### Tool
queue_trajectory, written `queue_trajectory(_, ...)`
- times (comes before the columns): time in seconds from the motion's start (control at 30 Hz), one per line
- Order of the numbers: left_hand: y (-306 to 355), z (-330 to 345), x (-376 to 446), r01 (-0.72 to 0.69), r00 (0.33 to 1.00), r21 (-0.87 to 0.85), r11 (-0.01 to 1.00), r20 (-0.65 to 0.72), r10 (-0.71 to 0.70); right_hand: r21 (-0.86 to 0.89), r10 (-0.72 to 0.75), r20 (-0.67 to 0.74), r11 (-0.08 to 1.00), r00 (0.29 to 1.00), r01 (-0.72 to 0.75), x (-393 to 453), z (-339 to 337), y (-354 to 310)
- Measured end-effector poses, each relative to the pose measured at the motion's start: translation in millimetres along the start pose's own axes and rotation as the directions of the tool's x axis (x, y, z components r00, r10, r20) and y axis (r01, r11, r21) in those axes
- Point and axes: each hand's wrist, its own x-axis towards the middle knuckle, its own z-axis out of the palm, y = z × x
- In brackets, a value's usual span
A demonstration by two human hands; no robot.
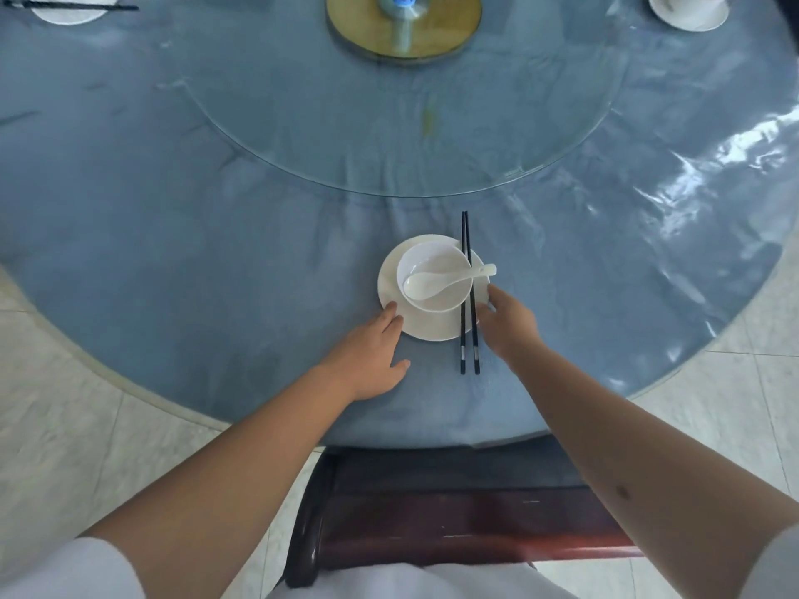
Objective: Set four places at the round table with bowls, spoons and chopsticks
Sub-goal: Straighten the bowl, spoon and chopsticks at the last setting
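In the head view, a round table (173,252) under a blue cloth and clear cover is seen from above, with a glass turntable (389,136) at its middle and a gold disc (445,32) at the far centre. At the near edge a white plate (432,328) is set, and on it stands a white bowl (434,274). A white spoon (436,283) lies in the bowl, its handle pointing right over the rim. A pair of black chopsticks (469,296) is laid across the right side of the plate, running from far to near.

The left hand (367,356) is laid flat on the cloth, its fingers straight and touching the plate's near-left rim. The right hand (510,322) is placed at the plate's right rim just beside the chopsticks; whether anything is pinched cannot be told.

At the far left another plate with chopsticks (69,8) is seen, and at the far right a further white setting (687,10). A dark wooden chair (432,512) stands near, below the table edge.
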Motion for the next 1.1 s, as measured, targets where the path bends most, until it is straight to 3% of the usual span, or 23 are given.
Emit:
queue_trajectory(0.47, -4, 2, -6, 0.017, 0.999, -0.028, 0.999, 0.027, -0.017, 0.081, 0.003, -0.022, 0.997, 1.0, -0.001, -2, 0, 4)
queue_trajectory(0.63, -6, 8, -10, -0.006, 1.0, -0.08, 0.997, 0.021, 0.008, 0.161, 0.051, -0.11, 0.986, 0.993, -0.032, 0, 6, 6)
queue_trajectory(0.73, -9, 11, -11, -0.019, 1.0, -0.191, 0.981, 0.016, 0.023, 0.217, 0.153, -0.172, 0.969, 0.973, -0.114, 6, 9, 6)
queue_trajectory(0.8, -7, 15, -11, -0.038, 0.996, -0.342, 0.939, -0.083, 0.01, 0.235, 0.208, -0.178, 0.958, 0.962, -0.164, 8, 10, 5)
queue_trajectory(0.83, -6, 18, -9, -0.031, 0.98, -0.415, 0.909, -0.193, -0.055, 0.236, 0.219, -0.177, 0.956, 0.96, -0.175, 9, 10, 4)
queue_trajectory(0.9, -1, 19, 0, 0.106, 0.873, -0.595, 0.796, -0.327, -0.361, 0.23, 0.215, -0.168, 0.958, 0.962, -0.173, 10, 8, 3)
queue_trajectory(0.97, 3, 12, 14, 0.242, 0.772, -0.834, 0.495, -0.143, -0.619, 0.233, 0.212, -0.154, 0.957, 0.965, -0.173, 10, 5, 2)
queue_trajectory(1.03, 5, 8, 27, 0.263, 0.776, -0.942, 0.21, 0.077, -0.626, 0.259, 0.223, -0.139, 0.949, 0.965, -0.182, 10, 2, 2)
queue_trajectory(1.1, 7, 7, 33, 0.271, 0.789, -0.952, 0.145, 0.133, -0.6, 0.279, 0.234, -0.126, 0.941, 0.964, -0.191, 10, 0, 3)
